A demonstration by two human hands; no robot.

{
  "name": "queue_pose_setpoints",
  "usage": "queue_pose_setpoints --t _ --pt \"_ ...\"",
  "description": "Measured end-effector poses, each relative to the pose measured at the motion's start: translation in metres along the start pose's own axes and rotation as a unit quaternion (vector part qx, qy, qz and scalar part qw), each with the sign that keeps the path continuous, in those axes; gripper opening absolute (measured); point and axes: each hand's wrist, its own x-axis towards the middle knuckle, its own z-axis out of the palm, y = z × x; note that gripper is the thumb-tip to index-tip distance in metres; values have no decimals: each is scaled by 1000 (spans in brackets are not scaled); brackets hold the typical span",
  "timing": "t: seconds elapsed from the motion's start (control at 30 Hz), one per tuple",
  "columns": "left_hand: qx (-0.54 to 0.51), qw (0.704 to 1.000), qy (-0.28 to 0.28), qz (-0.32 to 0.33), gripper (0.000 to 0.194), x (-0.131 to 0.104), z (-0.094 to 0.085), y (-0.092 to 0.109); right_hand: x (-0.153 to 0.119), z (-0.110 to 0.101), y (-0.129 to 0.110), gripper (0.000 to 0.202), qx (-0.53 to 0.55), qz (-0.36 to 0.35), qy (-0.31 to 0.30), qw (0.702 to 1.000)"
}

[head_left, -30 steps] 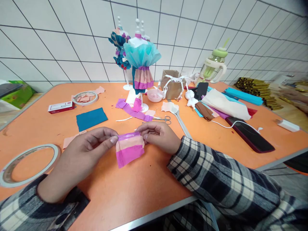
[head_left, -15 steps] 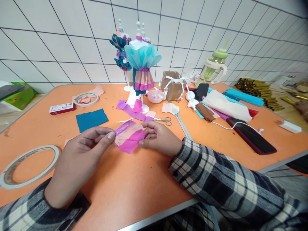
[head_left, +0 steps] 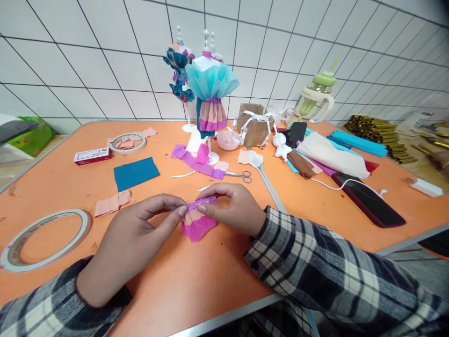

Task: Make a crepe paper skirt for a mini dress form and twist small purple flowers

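1. Crepe-paper panel [head_left: 199, 227], banded purple, peach and magenta, hung over the near part of the orange table [head_left: 182, 285].
2. From my remote seat I saw the left hand [head_left: 136, 234] pinching its upper left corner, while the right hand [head_left: 233, 208] pinched along its purple top edge.
3. The bands looked joined already, I judged, and the top edge partly bunched; how firmly, I could not tell.
4. On the front mannequin [head_left: 203, 62], a gathered skirt [head_left: 213, 116] in like colours hung under a turquoise ruffle [head_left: 212, 80]. The panel I was watching was fixed to nothing that I could make out.
5. Unattached, too, lay a purple strip [head_left: 191, 163], a teal rectangle [head_left: 136, 174] and peach scraps [head_left: 107, 207].
6. Around them I noted scissors [head_left: 247, 176], a large tape roll [head_left: 85, 222], a staple box [head_left: 93, 157] and, rightward, a smartphone [head_left: 368, 199].
7. Behind the table rose a white tiled wall [head_left: 115, 70]; at far right sat gold bundles [head_left: 372, 135], partly blurred.
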Motion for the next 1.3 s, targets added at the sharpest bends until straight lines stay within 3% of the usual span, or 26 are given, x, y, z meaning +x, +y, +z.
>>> queue_pose_setpoints --t 0.27,0.47,0.9,1.3 --pt "43 998 13 34 21 0 2 -4 0 2 0 11 15 -17 14 1000" --pt "65 996 17 56 18 -2 2 -6 -2 2 -3 8 30 -22 -29 999" --pt "92 990 56 95 25 -5 5 -8 -1 8 2 7 72 -5 -37 997" --pt "53 995 50 73 26 -7 6 -2 -2 16 2 10 123 56 21 991"
